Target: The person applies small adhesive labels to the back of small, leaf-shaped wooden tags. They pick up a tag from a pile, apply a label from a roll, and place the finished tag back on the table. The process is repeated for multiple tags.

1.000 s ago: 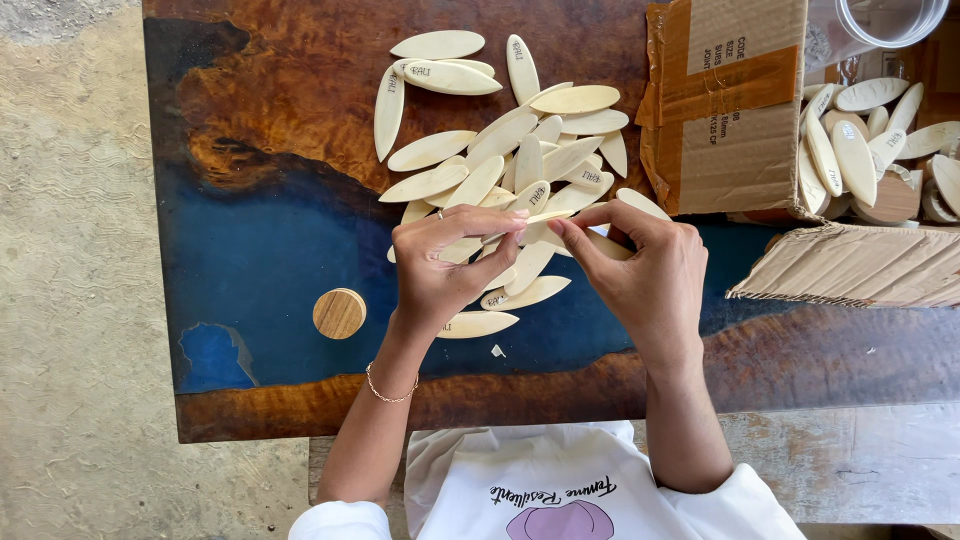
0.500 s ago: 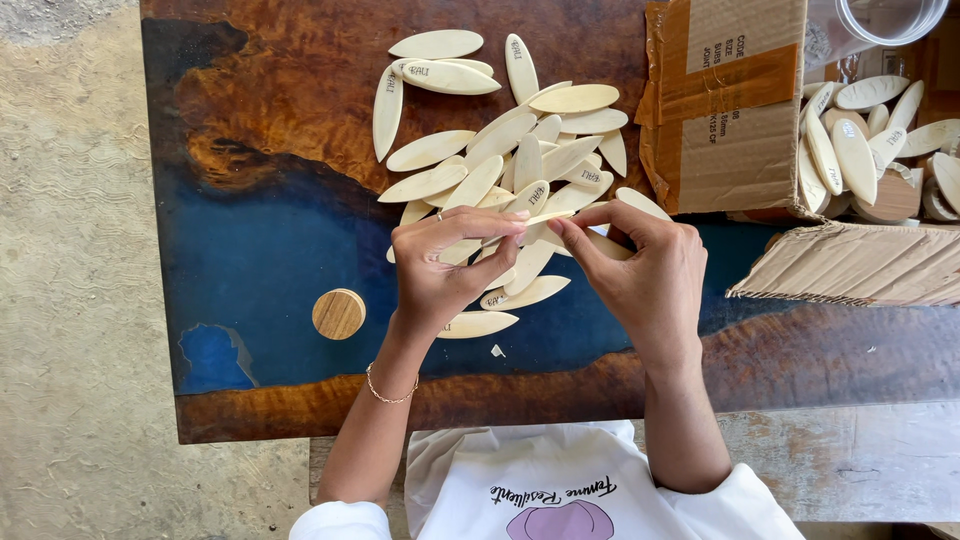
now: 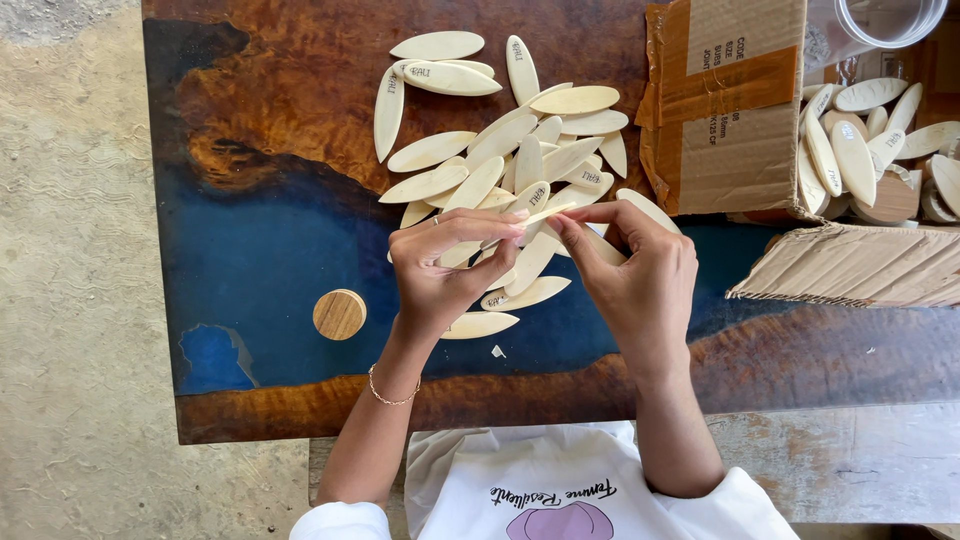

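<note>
- Left hand and right hand meet above the worktop; fingers of both pinch one thin wooden oval edge-on, one at each end, likely to steady it for a close look.
- Oval is raised just over the loose pile of ovals.
- Round wooden lid lies apart, left of the left hand.
- Open cardboard box, right, holds more ovals.
</note>
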